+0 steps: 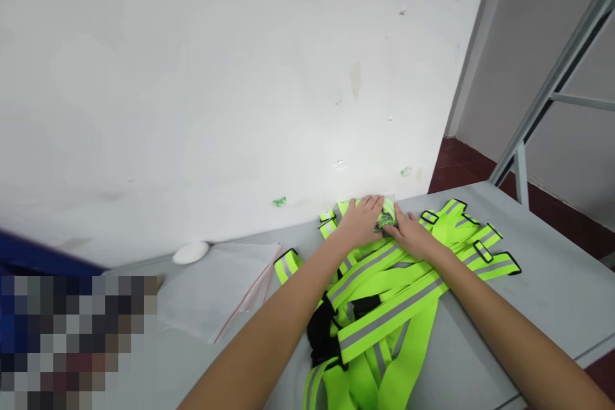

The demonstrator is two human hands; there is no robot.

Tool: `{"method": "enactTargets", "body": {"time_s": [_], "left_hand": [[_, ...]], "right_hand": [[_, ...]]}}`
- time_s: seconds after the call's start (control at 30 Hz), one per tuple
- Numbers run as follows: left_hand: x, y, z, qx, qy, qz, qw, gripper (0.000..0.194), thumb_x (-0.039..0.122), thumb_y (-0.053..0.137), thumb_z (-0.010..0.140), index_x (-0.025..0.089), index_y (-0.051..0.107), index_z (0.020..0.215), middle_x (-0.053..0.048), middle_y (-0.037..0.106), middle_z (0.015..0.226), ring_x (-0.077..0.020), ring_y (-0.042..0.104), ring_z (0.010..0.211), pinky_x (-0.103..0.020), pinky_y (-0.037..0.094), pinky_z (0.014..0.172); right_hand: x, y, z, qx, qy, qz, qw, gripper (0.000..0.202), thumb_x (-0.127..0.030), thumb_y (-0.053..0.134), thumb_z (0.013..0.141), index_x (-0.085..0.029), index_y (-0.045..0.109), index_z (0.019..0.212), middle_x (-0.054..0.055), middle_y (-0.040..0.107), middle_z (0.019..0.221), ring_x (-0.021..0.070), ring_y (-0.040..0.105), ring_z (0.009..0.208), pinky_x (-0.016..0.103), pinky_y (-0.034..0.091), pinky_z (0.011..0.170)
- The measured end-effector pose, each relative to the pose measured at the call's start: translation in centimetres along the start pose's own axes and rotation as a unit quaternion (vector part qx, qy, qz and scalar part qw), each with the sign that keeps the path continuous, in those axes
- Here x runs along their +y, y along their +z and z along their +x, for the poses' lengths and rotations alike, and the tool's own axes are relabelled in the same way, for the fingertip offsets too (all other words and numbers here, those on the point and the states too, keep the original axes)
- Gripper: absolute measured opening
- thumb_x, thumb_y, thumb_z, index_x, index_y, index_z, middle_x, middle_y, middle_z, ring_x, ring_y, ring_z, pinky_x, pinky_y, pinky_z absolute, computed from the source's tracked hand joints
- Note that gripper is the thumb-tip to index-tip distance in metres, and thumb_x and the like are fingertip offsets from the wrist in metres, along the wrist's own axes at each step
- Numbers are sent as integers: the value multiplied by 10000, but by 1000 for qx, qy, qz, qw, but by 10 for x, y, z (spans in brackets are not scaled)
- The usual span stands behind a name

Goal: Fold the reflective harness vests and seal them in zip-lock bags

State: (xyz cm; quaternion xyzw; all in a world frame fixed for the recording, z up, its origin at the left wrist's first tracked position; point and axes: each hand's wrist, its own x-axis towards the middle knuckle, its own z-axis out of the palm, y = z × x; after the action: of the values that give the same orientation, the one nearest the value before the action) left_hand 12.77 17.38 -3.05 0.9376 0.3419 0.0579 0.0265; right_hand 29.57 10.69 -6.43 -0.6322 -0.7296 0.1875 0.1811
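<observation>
The left hand (pixel 362 221) lies open over a packet (pixel 387 213); the right hand (pixel 410 234) touches its edge, grip unclear. Straps (pixel 391 318) lie beside it.

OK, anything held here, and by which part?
The left hand lies over a neon bundle, the right hand at its right end; whether either grips it can't be told.

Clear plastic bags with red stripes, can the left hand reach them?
Probably yes: the left hand touches a lime-green bundle, but the clear plastic bags lie mostly uncovered on the grey table.
</observation>
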Motion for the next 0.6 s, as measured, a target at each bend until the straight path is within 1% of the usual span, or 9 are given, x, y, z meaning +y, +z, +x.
{"method": "enactTargets", "body": {"time_s": [0.1, 0.17, 0.23, 0.3, 0.33, 0.4, 0.5, 0.57, 0.6], "left_hand": [[-3, -14, -9, 53, 33, -49, 997, 833, 560, 579, 783, 133, 310, 1446, -168, 197, 1569, -342, 218, 1417, -526, 257, 1112], [-3, -26, -26, 115, 51, -94, 988, 710, 527, 547, 834, 143, 376, 1406, -164, 279, 1537, -313, 286, 1389, -474, 291, 1114], [-4, -36, -55, 176, 55, -126, 975, 531, 424, 513, 886, 160, 450, 1341, -147, 423, 1447, -264, 384, 1323, -425, 329, 1101], [-4, -41, -94, 211, 50, -141, 966, 392, 325, 480, 911, 171, 505, 1271, -131, 520, 1346, -231, 453, 1249, -400, 367, 1068], [-3, -40, -115, 213, 43, -146, 965, 346, 289, 468, 916, 178, 528, 1238, -122, 552, 1302, -222, 480, 1213, -395, 383, 1049], [-1, -35, -157, 209, 25, -153, 966, 264, 236, 457, 912, 191, 579, 1142, -101, 616, 1199, -212, 531, 1129, -387, 416, 994], [5, -22, -206, 171, -37, -153, 973, 185, 219, 454, 896, 192, 629, 949, -64, 685, 943, -188, 598, 913, -327, 462, 826], [7, -19, -223, 124, -93, -144, 977, 216, 258, 451, 892, 192, 626, 785, -24, 647, 704, -161, 582, 684, -283, 435, 650], [8, -19, -227, 106, -115, -141, 978, 267, 286, 440, 899, 193, 609, 714, -6, 599, 606, -148, 543, 587, -273, 398, 581]], "right_hand": [[2, 2, -3, 43, -5, -25, 999, 782, -592, 255, 945, -141, -14, 1524, 182, 230, 1552, 320, 265, 1417, 597, 124, 1128], [1, -1, -9, 97, -26, -60, 993, 727, -539, 279, 957, -139, 52, 1521, 189, 207, 1559, 319, 213, 1434, 633, 162, 1104], [-5, -6, -18, 152, -60, -92, 982, 650, -476, 325, 961, -140, 179, 1499, 182, 245, 1549, 324, 269, 1413, 619, 216, 1097], [-20, -11, -31, 170, -115, -103, 973, 554, -416, 368, 962, -146, 324, 1444, 170, 342, 1510, 312, 372, 1358, 546, 308, 1083], [-31, -12, -39, 172, -144, -97, 970, 503, -391, 381, 963, -153, 387, 1407, 164, 418, 1464, 303, 421, 1323, 519, 346, 1066], [-58, -13, -57, 126, -216, -71, 966, 414, -351, 397, 969, -183, 475, 1339, 134, 536, 1367, 268, 494, 1252, 470, 380, 1050], [-105, -9, -93, -13, -311, -12, 950, 406, -388, 458, 951, -202, 510, 1308, 110, 585, 1313, 237, 531, 1198, 419, 402, 1031], [-132, -5, -118, -129, -350, 27, 928, 660, -492, 616, 835, -179, 430, 1386, 136, 565, 1327, 258, 516, 1214, 422, 384, 1047], [-143, -3, -129, -167, -370, 40, 913, 763, -505, 668, 780, -186, 392, 1415, 141, 537, 1357, 272, 491, 1247, 451, 326, 1088]]}}
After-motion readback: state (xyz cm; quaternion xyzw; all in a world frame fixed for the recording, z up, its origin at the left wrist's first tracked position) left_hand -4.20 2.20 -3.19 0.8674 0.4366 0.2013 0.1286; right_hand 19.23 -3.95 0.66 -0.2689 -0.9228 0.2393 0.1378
